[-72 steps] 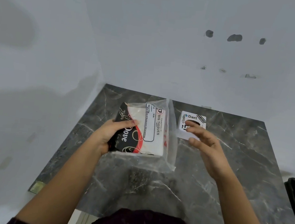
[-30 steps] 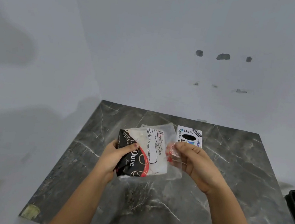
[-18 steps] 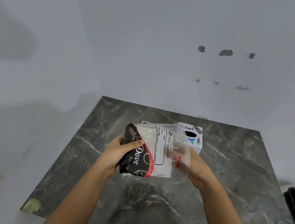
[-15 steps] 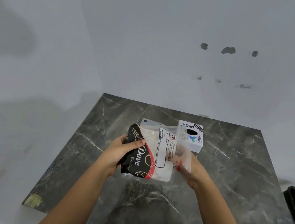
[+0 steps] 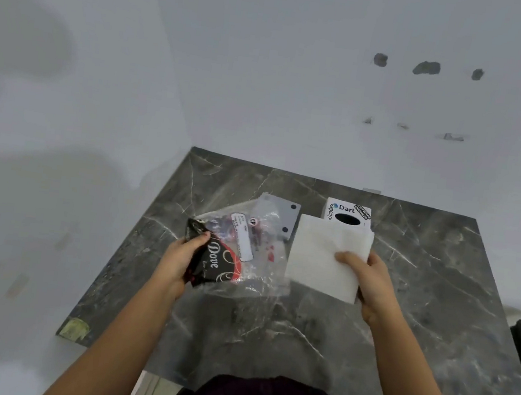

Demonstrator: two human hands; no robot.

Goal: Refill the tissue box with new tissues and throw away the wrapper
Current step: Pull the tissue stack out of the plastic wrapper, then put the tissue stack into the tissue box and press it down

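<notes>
The tissue stack [image 5: 324,257] is soft, light and floppy, so my right hand [image 5: 370,283] pinches its near edge, holding it above the tabletop [image 5: 418,315] before the white tissue box [image 5: 348,212]. My left hand [image 5: 179,259] pinches the limp, slippery wrapper [image 5: 239,253], now emptied.

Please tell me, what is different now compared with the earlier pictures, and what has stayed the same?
The stack of tissues has come out of the wrapper: the right hand now grips it, pulled out to the right, in front of the tissue box. The emptied wrapper hangs limp. Unchanged: the left hand still holds the wrapper's dark end, and the tissue box and grey plate remain on the table.
</notes>
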